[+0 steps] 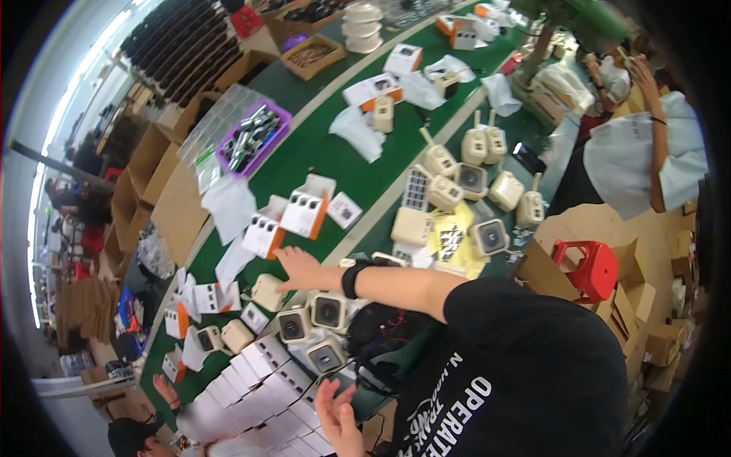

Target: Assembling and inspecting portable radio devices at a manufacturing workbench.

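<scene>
Since the green surface (312, 141) is packed this tight, small knocks look like the main worry. At lower left, a co-worker's hand (166, 390) can be seen near the boxes, so a bump is possible if both people lean in at once. Next along, neat rows of white boxes (247, 373) are lined up at lower centre-left; they could be toppled if brushed by a sleeve or wrist. Just above, near mid-left, a white-and-orange box (263, 234) is left beside loose white wrapping (230, 207), which might get snagged and drag the box along.

The cream device (268, 293) is found left of centre, just under the right hand (298, 268). That hand's fingers are spread with nothing gripped; whether the device is being touched can't be told. It could be tipped or scuffed if caught by the thumb. Right beside it, square-faced devices (329, 311) are bunched up, so their front panels could be scratched by a sideways shove. At bottom centre, the left hand (340, 415) is held half-curled and loose, with nothing seen in its fingers.
</scene>
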`<state>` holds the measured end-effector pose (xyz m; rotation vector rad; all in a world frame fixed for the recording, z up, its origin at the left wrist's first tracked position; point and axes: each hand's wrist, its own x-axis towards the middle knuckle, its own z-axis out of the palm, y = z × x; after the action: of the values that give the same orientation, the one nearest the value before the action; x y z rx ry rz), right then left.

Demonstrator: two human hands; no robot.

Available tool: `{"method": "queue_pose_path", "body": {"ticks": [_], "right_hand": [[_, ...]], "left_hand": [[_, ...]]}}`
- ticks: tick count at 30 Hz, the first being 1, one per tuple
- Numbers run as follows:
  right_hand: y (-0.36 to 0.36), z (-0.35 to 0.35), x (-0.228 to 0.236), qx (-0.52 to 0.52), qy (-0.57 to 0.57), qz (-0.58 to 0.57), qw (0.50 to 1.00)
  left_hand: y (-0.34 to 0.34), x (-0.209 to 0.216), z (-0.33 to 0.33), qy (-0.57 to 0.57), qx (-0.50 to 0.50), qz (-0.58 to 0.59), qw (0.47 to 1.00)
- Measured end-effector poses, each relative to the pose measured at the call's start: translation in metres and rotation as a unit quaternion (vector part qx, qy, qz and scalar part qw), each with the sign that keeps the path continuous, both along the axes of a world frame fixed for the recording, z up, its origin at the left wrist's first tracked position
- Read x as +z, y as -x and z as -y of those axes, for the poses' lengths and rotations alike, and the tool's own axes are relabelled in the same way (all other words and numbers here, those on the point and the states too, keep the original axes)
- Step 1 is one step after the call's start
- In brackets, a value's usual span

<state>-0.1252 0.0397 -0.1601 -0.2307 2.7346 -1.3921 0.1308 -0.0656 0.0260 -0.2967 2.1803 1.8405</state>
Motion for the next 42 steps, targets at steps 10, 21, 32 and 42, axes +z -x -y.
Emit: {"method": "queue_pose_path", "body": {"ticks": [10,21,32,42], "right_hand": [[0.027,0.139,-0.068,-0.101,-0.261,0.065,0.958],[-0.148,-0.032,0.159,0.017,0.157,-0.234,0.959],[-0.276,-0.104,0.275,0.145,0.299,-0.267,0.905],[-0.283,-0.083,0.257,0.143,0.273,-0.261,0.915]], "left_hand": [[-0.032,-0.002,0.031,0.005,0.226,0.092,0.970],[0.022,0.002,0.018,-0.028,0.105,-0.221,0.969],[-0.020,0.057,-0.008,-0.139,-0.094,-0.347,0.923],[-0.044,0.060,-0.011,-0.202,0.019,-0.211,0.956]]}}
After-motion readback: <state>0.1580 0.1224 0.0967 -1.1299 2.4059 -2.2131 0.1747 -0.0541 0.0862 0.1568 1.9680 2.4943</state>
